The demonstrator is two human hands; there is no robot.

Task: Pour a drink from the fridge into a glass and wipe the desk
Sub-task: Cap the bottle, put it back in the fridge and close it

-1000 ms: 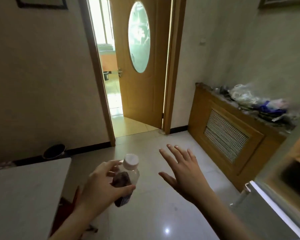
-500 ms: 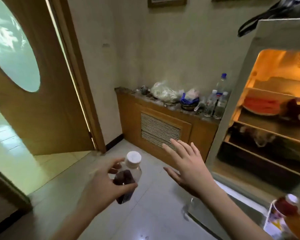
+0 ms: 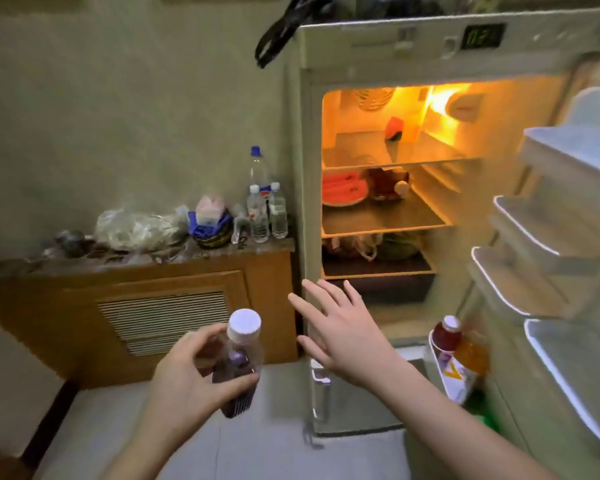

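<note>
My left hand [image 3: 191,382] grips a small clear bottle [image 3: 240,355] with a white cap and dark purple drink, held upright in front of me. My right hand [image 3: 340,330] is empty, fingers spread, stretched toward the lower left edge of the open fridge [image 3: 305,140]. The fridge interior is lit orange, with watermelon slices [image 3: 343,188] on the middle shelf. Its door [image 3: 561,237] stands wide open on the right, with a red-and-orange drink bottle [image 3: 454,344] in a lower door shelf. No glass or desk is in view.
Left of the fridge stands a wooden radiator cabinet [image 3: 167,306] with a slatted vent. On its top sit three water bottles [image 3: 267,209], plastic bags [image 3: 136,230] and small clutter. A black bag strap [image 3: 278,32] hangs over the fridge top. The floor is pale tile.
My view has swung right from the wooden door and white table to face the open fridge. The bottle stays in my left hand, and my right hand remains open and extended.
</note>
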